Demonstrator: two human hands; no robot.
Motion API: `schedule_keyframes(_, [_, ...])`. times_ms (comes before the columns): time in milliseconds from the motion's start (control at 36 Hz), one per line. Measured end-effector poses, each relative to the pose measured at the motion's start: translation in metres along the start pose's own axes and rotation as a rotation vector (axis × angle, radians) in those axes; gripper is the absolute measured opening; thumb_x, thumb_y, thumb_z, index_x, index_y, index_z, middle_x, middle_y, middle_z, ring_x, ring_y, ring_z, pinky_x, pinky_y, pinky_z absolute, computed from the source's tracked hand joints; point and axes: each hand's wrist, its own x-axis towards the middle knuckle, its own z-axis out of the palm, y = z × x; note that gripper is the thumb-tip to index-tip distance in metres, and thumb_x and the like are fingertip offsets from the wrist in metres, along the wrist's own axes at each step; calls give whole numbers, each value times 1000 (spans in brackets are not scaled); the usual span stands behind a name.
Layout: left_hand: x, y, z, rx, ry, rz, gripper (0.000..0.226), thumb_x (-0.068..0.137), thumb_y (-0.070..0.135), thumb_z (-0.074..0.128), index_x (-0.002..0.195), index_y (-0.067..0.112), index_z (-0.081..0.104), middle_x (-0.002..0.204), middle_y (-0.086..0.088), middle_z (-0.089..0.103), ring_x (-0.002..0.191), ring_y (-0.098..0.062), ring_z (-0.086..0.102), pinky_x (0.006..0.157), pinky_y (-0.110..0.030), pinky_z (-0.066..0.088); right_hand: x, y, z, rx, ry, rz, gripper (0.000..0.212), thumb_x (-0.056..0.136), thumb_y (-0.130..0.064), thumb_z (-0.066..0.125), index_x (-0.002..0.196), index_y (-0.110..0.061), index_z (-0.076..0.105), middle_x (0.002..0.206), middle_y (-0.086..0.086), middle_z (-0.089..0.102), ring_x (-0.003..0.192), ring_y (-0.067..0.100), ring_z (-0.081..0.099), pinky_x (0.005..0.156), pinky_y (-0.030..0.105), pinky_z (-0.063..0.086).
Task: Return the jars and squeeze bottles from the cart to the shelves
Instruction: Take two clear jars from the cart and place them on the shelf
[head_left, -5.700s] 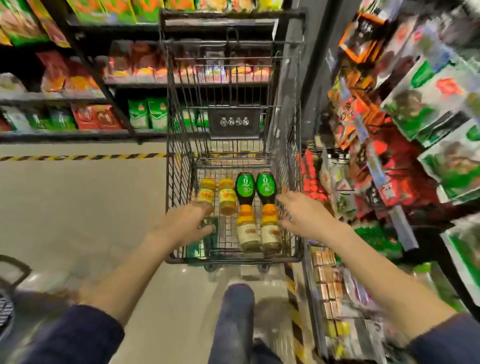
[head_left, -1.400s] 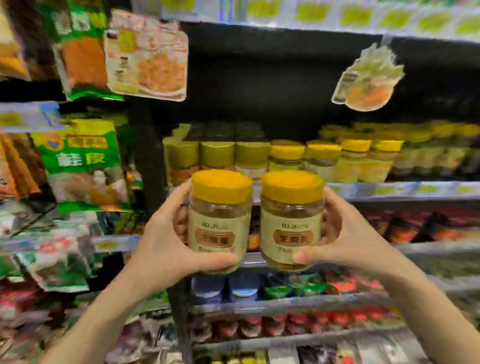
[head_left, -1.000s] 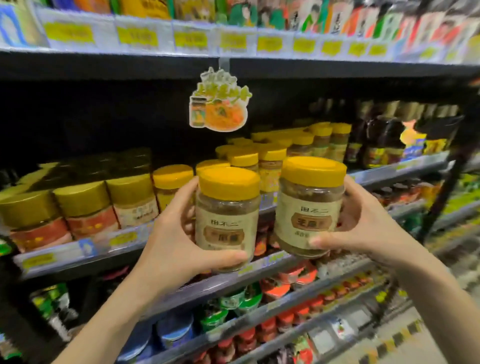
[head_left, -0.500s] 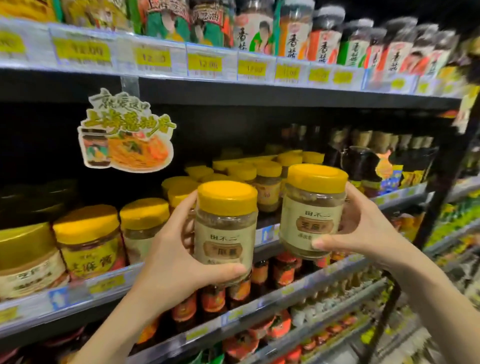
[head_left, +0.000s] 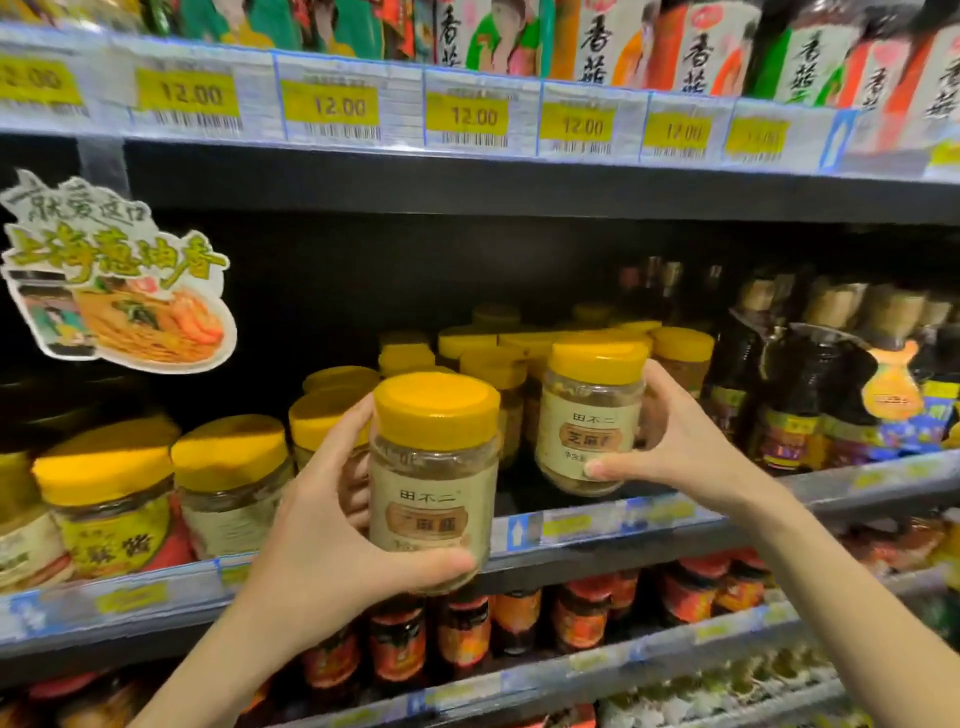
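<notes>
I hold two clear jars with yellow lids and beige labels. My left hand (head_left: 317, 540) grips the near jar (head_left: 434, 483) in front of the middle shelf edge (head_left: 649, 525). My right hand (head_left: 680, 447) grips the far jar (head_left: 592, 415), which hangs just above the shelf, close to a row of matching yellow-lidded jars (head_left: 519, 358) behind it. The cart and the squeeze bottles are out of view.
Wider yellow-lidded jars (head_left: 109, 493) fill the shelf's left part, dark sauce bottles (head_left: 810, 374) its right. A noodle sign (head_left: 119, 280) hangs from the upper shelf (head_left: 467, 119) with price tags. Red-lidded jars (head_left: 467, 629) stand on the shelf below.
The right hand has carried its jar forward and down toward the shelf among the matching jars. The view has moved closer to the shelves. The left jar stays held in front.
</notes>
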Motion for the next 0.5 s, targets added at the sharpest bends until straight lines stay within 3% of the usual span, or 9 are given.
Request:
schedule_keyframes(111, [-1, 3, 4, 47, 33, 1, 122, 30, 51, 85, 140, 32, 36, 121, 35, 53, 108, 14, 53, 75, -1, 45, 21, 18, 2, -7, -84, 29, 101, 48, -32, 88, 133, -28, 35, 129, -5, 58, 117, 11, 59, 98, 46, 49])
schedule_keyframes(250, [-4, 10, 7, 62, 87, -1, 117, 31, 49, 83, 137, 30, 38, 114, 41, 54, 105, 18, 53, 71, 2, 42, 36, 30, 13, -43, -184, 11, 101, 49, -32, 89, 133, -30, 33, 130, -7, 56, 118, 9, 57, 97, 41, 50])
schedule_keyframes(306, [-6, 11, 7, 67, 99, -1, 116, 32, 48, 84, 137, 29, 38, 114, 40, 55, 105, 17, 54, 71, 2, 43, 40, 34, 17, -48, -212, 3, 100, 50, -30, 89, 133, -29, 33, 130, -7, 56, 118, 7, 57, 96, 37, 51])
schedule_keyframes(417, [-10, 15, 9, 93, 133, 3, 111, 34, 48, 83, 135, 33, 38, 116, 40, 54, 106, 16, 53, 72, 1, 44, 46, 39, 24, -57, -261, -24, 94, 56, -15, 88, 130, -31, 32, 126, -15, 54, 112, -5, 57, 86, 14, 50])
schedule_keyframes(500, [-14, 17, 10, 105, 162, 5, 105, 35, 49, 82, 130, 40, 38, 116, 43, 52, 108, 18, 52, 73, 2, 43, 50, 42, 27, -90, -283, -25, 92, 55, -19, 88, 124, -38, 31, 124, -15, 55, 110, -5, 57, 85, 12, 50])
